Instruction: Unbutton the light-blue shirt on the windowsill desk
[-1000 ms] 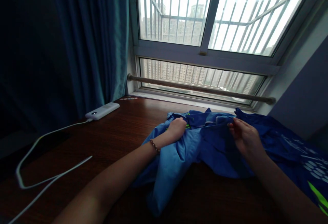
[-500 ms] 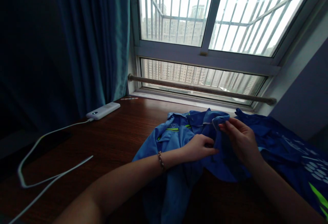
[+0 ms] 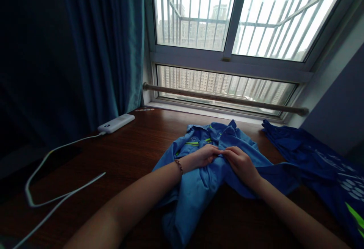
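Across the dark wooden table point(image 3: 127, 158) under the barred window point(image 3: 227, 17), I see the teal curtain point(image 3: 113, 44) hanging at the left. A light blue shirt point(image 3: 196, 188) lies crumpled at the table's middle, its collar toward the window, and a darker blue garment point(image 3: 313, 158) sprawls just beside it on the right. From my feed, the left hand point(image 3: 205, 155) and right hand point(image 3: 241, 163) meet on the shirt, fingertips touching, both pinching a fold of its fabric near the centre. A beaded bracelet point(image 3: 179, 165) circles the left wrist. Well apart at the left, a white power bank point(image 3: 116, 123) rests on the table with its white cable point(image 3: 57, 196) looping toward the near edge.
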A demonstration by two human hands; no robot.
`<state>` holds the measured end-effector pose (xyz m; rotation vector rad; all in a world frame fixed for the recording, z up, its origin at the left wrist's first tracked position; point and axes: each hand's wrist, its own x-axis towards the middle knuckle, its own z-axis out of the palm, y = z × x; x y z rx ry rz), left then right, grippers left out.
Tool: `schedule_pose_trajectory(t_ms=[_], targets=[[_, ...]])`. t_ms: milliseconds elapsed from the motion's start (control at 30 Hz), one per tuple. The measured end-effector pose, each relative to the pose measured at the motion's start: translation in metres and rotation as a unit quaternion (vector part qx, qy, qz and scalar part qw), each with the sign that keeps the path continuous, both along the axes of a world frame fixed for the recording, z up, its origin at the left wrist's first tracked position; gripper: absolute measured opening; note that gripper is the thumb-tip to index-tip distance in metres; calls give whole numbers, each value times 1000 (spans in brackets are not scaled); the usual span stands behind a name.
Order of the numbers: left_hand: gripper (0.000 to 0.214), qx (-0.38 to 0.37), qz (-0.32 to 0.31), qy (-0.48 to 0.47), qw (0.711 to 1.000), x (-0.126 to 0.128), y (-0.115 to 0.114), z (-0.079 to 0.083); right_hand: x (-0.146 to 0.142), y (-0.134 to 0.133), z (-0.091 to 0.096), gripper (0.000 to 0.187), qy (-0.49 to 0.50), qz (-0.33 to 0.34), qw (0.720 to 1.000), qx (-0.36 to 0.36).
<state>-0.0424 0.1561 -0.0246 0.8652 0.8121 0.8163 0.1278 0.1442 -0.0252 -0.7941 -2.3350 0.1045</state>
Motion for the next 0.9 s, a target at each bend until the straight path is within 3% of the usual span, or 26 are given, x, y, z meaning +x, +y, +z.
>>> schedule_pose_trajectory(t_ms=[167, 333, 433, 533, 667, 767, 900], targets=[[15, 35, 14, 16, 999, 3, -4, 1, 3, 5, -1, 14, 45, -11, 999, -15], [29, 118, 36, 120, 985, 6, -8, -4, 3, 5, 1, 8, 70, -33, 995, -64], [31, 212, 74, 189, 956, 9, -8, -8, 3, 3, 2, 6, 83, -49, 990, -99], [30, 307, 101, 267, 908, 11, -5, -14, 4, 2, 3, 7, 90, -63, 986, -127], [25, 372, 123, 333, 858, 13, -4, -19, 5, 4, 2, 12, 88, -85, 978, -167], [25, 384, 136, 340, 848, 15, -6, -20, 8, 8, 2, 17, 92, -89, 973, -191], [28, 392, 143, 306, 856, 17, -10, -18, 11, 13, 5, 22, 97, -84, 969, -211]])
